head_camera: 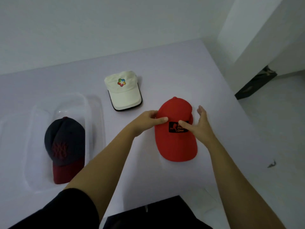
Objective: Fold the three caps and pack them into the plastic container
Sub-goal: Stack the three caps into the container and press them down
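A red cap (175,142) with a black patch lies on the pale table, brim toward me. My left hand (148,120) grips its crown from the left, thumb on top. My right hand (200,124) rests on the cap's right side with its thumb on the patch and its fingers spread past the crown. A white cap (124,95) with a coloured logo lies farther back, apart from both hands. At the left, a navy cap (65,146) with a maroon brim sits inside the clear plastic container (95,123).
The table (189,71) ends at a wall behind and at an edge on the right, where the floor drops away. A dark object (254,86) stands on the floor by the right wall. My dark clothing (153,215) fills the bottom.
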Demonstrator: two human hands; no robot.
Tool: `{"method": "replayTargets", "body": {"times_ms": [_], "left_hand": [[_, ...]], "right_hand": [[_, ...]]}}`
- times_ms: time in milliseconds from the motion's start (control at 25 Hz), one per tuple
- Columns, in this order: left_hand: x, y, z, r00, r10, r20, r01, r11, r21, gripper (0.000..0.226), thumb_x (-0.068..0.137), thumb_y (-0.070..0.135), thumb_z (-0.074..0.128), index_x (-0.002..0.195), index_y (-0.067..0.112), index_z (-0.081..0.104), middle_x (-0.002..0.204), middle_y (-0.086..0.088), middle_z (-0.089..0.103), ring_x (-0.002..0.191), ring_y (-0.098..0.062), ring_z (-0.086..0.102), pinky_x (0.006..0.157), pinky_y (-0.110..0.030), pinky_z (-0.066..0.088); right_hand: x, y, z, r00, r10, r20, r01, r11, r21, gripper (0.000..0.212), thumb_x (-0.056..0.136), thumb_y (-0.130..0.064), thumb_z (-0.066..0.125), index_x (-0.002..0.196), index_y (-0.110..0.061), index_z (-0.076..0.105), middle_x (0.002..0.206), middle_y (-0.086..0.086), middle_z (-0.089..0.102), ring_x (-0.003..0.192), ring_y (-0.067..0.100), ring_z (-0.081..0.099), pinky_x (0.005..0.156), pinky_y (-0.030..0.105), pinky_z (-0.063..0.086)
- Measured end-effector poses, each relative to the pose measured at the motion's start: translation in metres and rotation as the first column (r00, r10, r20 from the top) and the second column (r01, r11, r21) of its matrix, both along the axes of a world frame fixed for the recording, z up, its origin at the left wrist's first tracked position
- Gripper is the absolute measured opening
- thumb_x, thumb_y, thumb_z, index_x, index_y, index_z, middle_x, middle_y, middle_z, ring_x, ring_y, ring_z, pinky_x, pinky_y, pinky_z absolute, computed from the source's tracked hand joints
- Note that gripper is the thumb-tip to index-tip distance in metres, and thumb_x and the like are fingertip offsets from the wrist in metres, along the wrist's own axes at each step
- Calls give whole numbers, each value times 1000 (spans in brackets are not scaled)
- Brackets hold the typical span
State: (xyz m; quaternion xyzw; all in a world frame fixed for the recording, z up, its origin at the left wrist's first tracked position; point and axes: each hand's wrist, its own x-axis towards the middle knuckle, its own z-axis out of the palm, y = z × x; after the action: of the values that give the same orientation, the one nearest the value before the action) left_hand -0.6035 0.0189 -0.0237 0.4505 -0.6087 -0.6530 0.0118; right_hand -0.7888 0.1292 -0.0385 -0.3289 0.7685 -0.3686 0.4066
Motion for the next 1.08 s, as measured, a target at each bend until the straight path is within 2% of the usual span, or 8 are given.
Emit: {"method": "replayTargets", "body": {"times_ms": [80, 200, 320, 440, 600, 760, 960, 1080], "left_hand": [[-21, 4, -11, 997, 57, -50, -52, 995, 80, 54, 81, 35, 70, 127, 12, 53, 124, -3, 63, 104, -9, 63, 86, -23, 53], [-43, 5, -19, 988, 150, -19, -146, 978, 146, 52, 79, 27, 73, 125, 13, 52, 119, -1, 64, 93, -6, 64, 60, -13, 49], [-53, 1, -29, 983, 182, -26, -172, 960, 221, 48, 79, 21, 73, 124, 11, 56, 118, -6, 67, 96, -13, 67, 65, -20, 54], [-53, -3, -31, 990, 129, -58, -110, 959, 260, 43, 83, 16, 69, 125, 12, 57, 117, -5, 67, 101, -16, 67, 72, -21, 56], [-51, -9, -34, 994, 79, -79, -52, 953, 299, 42, 85, 10, 66, 126, 13, 56, 121, -8, 65, 110, -23, 63, 92, -34, 52], [-46, -18, -22, 998, -20, -60, 37, 958, 286, 45, 83, 14, 69, 125, 20, 56, 120, -6, 66, 109, -23, 64, 92, -38, 52], [-32, -22, 6, 980, -200, 24, 184, 940, 288, 40, 80, 16, 70, 118, 24, 60, 116, -5, 68, 107, -25, 64, 92, -51, 50], [-10, -25, 22, 990, -134, -53, 144, 943, 299, 40, 79, 19, 66, 118, 26, 60, 117, -4, 68, 107, -24, 65, 90, -50, 51]], "right_hand": [[-26, -4, -11, 976, 138, 168, -151, 986, 69, 117, 63, -31, 84, 148, -25, 4, 153, -2, 22, 140, 18, 25, 110, 39, 30], [-46, -18, -25, 932, 300, 205, -320, 945, 72, 113, 53, -29, 90, 144, -27, 22, 135, -10, 45, 125, 14, 47, 102, 34, 41], [-55, -28, -34, 924, 327, 199, -352, 931, 100, 92, 51, -32, 90, 131, -28, 44, 120, -9, 60, 112, 13, 57, 97, 34, 46], [-58, -30, -38, 898, 391, 200, -408, 911, 51, 74, 53, -30, 90, 119, -30, 56, 111, -12, 66, 104, 7, 61, 94, 32, 49], [-60, -31, -33, 869, 396, 295, -421, 907, 20, 74, 61, -23, 86, 125, -30, 50, 114, -13, 62, 106, 4, 59, 88, 24, 49], [-61, -29, -20, 835, 384, 393, -402, 915, -41, 64, 67, -20, 81, 123, -30, 51, 118, -8, 63, 108, 8, 61, 89, 26, 51], [-47, -27, 9, 822, 464, 331, -421, 886, -196, 57, 69, -10, 80, 117, -29, 56, 113, -9, 67, 102, 5, 65, 83, 21, 52], [-29, -31, 27, 857, 438, 272, -371, 890, -266, 40, 74, -27, 73, 111, -27, 58, 108, -9, 67, 98, 3, 65, 82, 20, 53]]}}
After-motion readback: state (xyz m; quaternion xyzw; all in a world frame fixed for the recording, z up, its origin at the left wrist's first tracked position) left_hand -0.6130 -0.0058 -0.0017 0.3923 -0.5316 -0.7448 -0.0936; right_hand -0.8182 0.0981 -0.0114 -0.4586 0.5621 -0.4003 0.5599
